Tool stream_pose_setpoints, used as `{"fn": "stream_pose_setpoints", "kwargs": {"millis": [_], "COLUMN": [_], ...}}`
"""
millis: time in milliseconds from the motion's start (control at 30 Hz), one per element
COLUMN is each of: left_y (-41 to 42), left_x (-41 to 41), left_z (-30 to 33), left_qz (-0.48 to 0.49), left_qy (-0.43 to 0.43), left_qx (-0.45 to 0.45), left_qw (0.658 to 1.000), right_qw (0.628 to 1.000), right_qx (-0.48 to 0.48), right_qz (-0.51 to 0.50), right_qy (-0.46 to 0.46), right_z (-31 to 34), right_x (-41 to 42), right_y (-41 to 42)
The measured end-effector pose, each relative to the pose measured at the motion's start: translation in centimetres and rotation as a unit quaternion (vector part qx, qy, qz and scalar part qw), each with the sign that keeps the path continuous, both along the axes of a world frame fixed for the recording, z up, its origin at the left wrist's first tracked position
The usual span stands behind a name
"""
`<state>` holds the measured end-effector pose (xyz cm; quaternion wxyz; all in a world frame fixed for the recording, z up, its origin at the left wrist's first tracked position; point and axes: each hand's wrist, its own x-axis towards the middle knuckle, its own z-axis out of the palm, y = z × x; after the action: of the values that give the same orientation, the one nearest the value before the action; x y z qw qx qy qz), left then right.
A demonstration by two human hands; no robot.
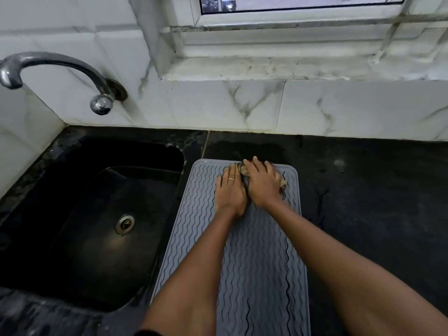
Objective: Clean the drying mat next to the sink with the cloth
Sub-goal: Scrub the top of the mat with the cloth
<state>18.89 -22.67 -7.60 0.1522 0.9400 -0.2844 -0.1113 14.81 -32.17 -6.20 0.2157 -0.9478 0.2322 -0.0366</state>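
A grey drying mat (257,251) with wavy ridges lies lengthwise on the black counter, just right of the sink. Both hands press flat on its far end, side by side and touching. My right hand (260,181) lies on a beige cloth (281,181), which peeks out at the right of the palm and between the two hands. My left hand (230,190), with a ring on one finger, rests on the mat beside it, its fingertips at the cloth's left edge. Most of the cloth is hidden under the hands.
A black sink (104,214) with a metal drain (124,224) sits left of the mat. A chrome tap (55,69) curves out from the marble-tiled wall above it. The black counter (375,190) stretches to the right. A window sill (291,66) runs along the back.
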Motion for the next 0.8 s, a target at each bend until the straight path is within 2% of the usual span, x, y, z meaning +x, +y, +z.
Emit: {"fn": "stream_pose_setpoints", "kwargs": {"millis": [67, 233, 433, 667, 800], "left_y": [0.1, 0.0, 0.1, 0.0, 0.1], "left_x": [0.0, 0.2, 0.0, 0.0, -0.1], "left_z": [-1.1, -1.6, -1.2, -1.1, -1.3], "left_qz": [-0.003, -0.001, -0.001, 0.003, 0.004], "left_qy": [-0.043, -0.056, -0.059, -0.059, -0.063], "left_qx": [0.022, 0.009, -0.006, -0.008, -0.006], "left_qw": [0.999, 0.998, 0.998, 0.998, 0.998], "right_qw": [1.000, 0.996, 0.989, 0.988, 0.996], "right_qx": [-0.025, -0.083, -0.122, -0.104, -0.052], "right_qz": [-0.002, 0.014, 0.084, 0.097, 0.036], "right_qy": [0.002, -0.041, 0.015, 0.053, 0.061], "right_z": [-0.5, -0.3, 1.2, 2.0, 2.0], "right_x": [0.7, 1.2, 0.5, -2.8, -4.5], "right_y": [0.0, -0.2, -4.1, -9.5, -11.0]}}
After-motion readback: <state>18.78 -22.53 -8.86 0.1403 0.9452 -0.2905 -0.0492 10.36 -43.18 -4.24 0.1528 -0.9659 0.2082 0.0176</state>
